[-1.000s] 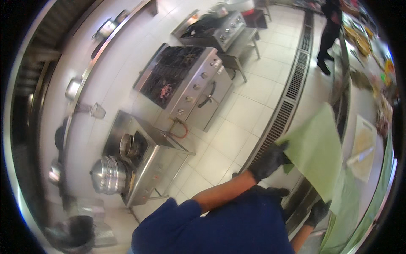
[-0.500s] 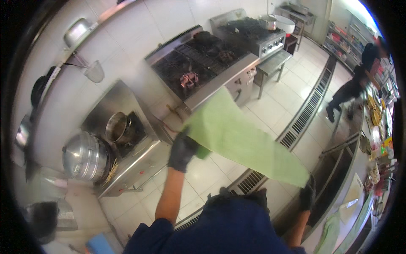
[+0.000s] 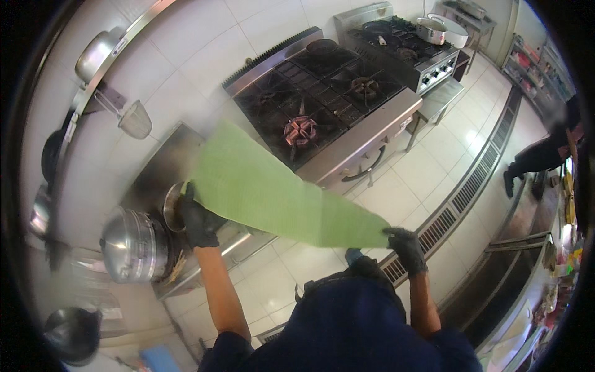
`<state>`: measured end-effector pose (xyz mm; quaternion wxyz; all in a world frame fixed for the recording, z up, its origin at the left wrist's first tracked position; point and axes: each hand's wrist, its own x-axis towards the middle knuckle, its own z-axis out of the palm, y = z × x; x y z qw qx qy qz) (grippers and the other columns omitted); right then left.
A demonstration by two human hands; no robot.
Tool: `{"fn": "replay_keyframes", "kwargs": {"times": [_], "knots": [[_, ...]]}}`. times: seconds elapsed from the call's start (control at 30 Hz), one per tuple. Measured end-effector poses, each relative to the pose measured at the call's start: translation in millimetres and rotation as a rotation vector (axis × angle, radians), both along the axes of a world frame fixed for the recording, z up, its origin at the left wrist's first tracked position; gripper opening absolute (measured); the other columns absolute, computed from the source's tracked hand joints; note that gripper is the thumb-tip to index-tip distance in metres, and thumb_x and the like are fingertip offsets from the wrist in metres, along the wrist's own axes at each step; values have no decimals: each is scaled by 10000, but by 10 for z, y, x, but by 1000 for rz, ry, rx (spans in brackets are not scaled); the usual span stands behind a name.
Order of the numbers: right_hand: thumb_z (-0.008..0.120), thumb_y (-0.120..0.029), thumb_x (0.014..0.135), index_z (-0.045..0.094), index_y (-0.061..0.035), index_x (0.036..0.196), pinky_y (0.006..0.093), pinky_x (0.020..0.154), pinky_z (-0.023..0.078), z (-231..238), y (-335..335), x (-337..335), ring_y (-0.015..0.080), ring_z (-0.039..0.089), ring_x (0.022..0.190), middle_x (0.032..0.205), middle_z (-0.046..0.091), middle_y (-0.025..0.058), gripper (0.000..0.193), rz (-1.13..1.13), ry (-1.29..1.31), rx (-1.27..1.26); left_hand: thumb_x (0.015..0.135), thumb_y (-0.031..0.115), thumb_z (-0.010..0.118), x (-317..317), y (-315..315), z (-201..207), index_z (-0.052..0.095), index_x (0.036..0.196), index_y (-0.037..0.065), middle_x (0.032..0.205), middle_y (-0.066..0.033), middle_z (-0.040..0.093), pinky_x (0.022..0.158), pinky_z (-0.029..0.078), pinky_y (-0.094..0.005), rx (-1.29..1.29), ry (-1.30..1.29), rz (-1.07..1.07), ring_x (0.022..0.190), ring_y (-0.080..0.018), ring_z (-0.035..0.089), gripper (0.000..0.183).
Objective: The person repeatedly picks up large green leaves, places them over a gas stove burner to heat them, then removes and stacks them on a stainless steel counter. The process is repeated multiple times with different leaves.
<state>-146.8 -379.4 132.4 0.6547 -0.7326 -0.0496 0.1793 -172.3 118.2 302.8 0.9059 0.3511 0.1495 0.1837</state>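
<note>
A large piece of banana leaf [image 3: 273, 192], pale green with fine ribs, is stretched out in the air between my two hands. My left hand [image 3: 199, 220], in a black glove, grips its left end, with fingers closed on the edge. The leaf's right end narrows to my right hand [image 3: 407, 251], also black-gloved and closed on it. The leaf's upper corner rises near the front left of a gas stove [image 3: 347, 164], where one burner [image 3: 300, 131] glows red. Behind my left hand, a metal pan [image 3: 171, 208] is partly hidden.
A big lidded steamer pot [image 3: 130, 248] stands left of the pan. A strainer [image 3: 135, 119] hangs on the wall. Farther back is a second stove [image 3: 427, 77] with a pot [image 3: 431, 31]. A floor drain grate [image 3: 468, 192] runs along the right, near another person [image 3: 545, 154] and a crowded counter.
Both hands have carried the banana leaf leftward, my right hand rising away from the counter side. The view has shifted, and the glowing burner shows more fully.
</note>
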Motion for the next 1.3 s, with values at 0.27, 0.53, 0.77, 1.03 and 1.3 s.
{"fn": "replay_keyframes", "kwargs": {"times": [0.27,0.53,0.77,1.03,1.3], "knots": [[663,-83,864,704,10,1022,307,633,545,-277,1033,1596,185,676,735,852,712,118,187,-18,-20,-20,1012,319,511,803,1213,706,587,1137,-20,963,-125,643,792,499,-354,1493,538,294,882,-230,598,369],[648,-33,846,673,3,940,316,671,547,-367,1868,1940,210,687,765,867,692,132,103,-140,-257,44,999,339,521,2026,2214,908,553,982,-36,734,-90,593,621,447,-367,2238,698,235,639,-229,510,377],[635,-83,845,678,-5,915,405,684,511,-481,2483,2329,360,645,790,869,661,201,113,-224,-560,-301,1008,394,515,3304,2652,662,608,888,-49,765,-90,607,622,459,-339,1795,468,157,649,-187,534,468],[565,-106,860,679,-29,886,456,689,516,-913,3269,2624,402,644,793,854,666,209,140,-364,-424,-538,986,317,582,4550,3205,-572,621,989,-23,823,-117,655,658,517,-313,1431,240,-70,696,-190,619,341],[547,-152,873,667,-59,828,470,658,510,-1034,3471,2534,395,646,759,800,653,195,158,-411,-354,-767,935,353,653,4994,3211,-1298,554,857,15,721,-110,640,562,532,-283,1112,401,-224,584,-174,626,361]]}}
